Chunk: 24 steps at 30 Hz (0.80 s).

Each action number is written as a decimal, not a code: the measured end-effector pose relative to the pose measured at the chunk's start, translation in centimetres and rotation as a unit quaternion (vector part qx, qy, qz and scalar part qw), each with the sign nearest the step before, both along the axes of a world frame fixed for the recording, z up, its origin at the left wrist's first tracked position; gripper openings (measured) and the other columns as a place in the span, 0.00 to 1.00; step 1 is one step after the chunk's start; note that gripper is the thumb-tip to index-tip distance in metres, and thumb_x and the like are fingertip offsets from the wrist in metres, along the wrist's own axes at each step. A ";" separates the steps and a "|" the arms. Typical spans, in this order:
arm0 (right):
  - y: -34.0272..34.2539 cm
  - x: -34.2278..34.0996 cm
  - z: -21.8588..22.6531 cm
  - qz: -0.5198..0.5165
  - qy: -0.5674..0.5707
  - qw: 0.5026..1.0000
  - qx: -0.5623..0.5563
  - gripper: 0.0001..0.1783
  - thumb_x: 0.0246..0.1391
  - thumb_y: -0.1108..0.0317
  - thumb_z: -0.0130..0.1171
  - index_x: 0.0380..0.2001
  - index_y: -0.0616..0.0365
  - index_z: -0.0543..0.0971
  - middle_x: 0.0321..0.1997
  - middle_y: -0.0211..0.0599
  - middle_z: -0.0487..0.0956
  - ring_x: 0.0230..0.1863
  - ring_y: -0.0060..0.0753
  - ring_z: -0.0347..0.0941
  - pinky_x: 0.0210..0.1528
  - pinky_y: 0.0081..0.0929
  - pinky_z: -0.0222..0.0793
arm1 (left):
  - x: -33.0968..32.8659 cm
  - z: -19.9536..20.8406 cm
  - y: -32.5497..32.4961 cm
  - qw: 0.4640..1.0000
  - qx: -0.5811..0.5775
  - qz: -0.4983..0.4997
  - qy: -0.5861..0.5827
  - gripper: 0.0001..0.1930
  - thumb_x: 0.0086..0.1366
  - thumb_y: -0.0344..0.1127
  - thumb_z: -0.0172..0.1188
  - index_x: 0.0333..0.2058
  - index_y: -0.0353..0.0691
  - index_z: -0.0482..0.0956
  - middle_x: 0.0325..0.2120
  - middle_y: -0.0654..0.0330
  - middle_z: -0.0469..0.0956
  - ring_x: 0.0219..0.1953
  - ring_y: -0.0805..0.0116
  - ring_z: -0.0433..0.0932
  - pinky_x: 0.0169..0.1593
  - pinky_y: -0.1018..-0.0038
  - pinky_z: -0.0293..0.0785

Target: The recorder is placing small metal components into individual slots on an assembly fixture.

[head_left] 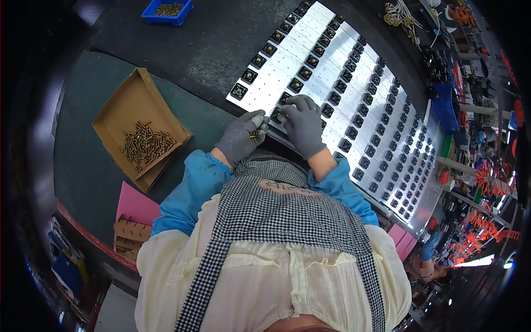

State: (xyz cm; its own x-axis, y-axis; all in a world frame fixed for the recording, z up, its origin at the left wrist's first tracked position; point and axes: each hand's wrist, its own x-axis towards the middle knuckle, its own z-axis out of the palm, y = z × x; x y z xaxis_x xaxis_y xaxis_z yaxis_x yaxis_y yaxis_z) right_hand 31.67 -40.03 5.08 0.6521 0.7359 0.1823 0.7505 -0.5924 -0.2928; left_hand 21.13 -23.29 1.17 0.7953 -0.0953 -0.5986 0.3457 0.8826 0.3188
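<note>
My left hand (241, 137), in a grey glove, is closed around a few brass-coloured screws (254, 134) that show at its fingers. It is at the near left edge of a large silver metal panel (264, 83). My right hand (303, 126), gloved the same way, is over the panel with its fingers bent together beside a black square part (276, 115). Anything between those fingertips is too small to make out. Rows of such black square parts (239, 91) sit along the panel, several with brass-coloured pieces at their centres.
An open cardboard box (113, 105) with a heap of screws (146, 145) stands on the green-topped table (77, 110) to the left. Farther off is a blue tray (160, 18) of small metal pieces. Pink sheet material (134, 205) lies at lower left. Another person (427, 265) is at far right.
</note>
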 end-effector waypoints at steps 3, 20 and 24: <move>-0.1 -0.5 0.5 0.013 0.002 1.000 0.005 0.08 0.51 0.69 0.61 0.36 0.52 0.82 0.51 0.34 0.77 0.56 0.44 0.71 0.56 0.42 0.66 | 0.2 0.0 0.1 1.000 -0.007 -0.020 -0.015 0.20 0.74 0.33 0.51 0.60 0.31 0.67 0.40 0.63 0.73 0.36 0.79 0.71 0.39 0.84 0.71; -6.6 -0.8 3.1 -0.004 0.329 0.929 0.171 0.08 0.54 0.69 0.64 0.37 0.59 0.79 0.52 0.38 0.75 0.57 0.38 0.72 0.57 0.33 0.69 | 2.3 2.7 -3.0 0.949 0.185 -0.248 -0.062 0.18 0.72 0.33 0.53 0.56 0.30 0.72 0.37 0.60 0.76 0.32 0.81 0.70 0.33 0.86 0.70; -10.7 -0.9 1.7 -0.117 0.102 0.980 0.122 0.06 0.49 0.71 0.62 0.31 0.58 0.78 0.45 0.39 0.76 0.51 0.47 0.70 0.52 0.41 0.68 | 2.9 2.4 -3.8 0.987 0.073 -0.143 -0.033 0.18 0.73 0.28 0.50 0.59 0.32 0.69 0.49 0.50 0.77 0.39 0.76 0.75 0.40 0.85 0.77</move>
State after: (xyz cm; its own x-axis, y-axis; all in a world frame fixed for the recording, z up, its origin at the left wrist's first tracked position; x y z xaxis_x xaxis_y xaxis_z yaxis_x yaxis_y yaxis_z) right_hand 30.75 -50.74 6.79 0.8393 0.5121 0.1827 0.5133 -0.6354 -0.5769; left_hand 24.06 -27.09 3.56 0.7867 -0.2372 -0.5699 0.5472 0.6952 0.4661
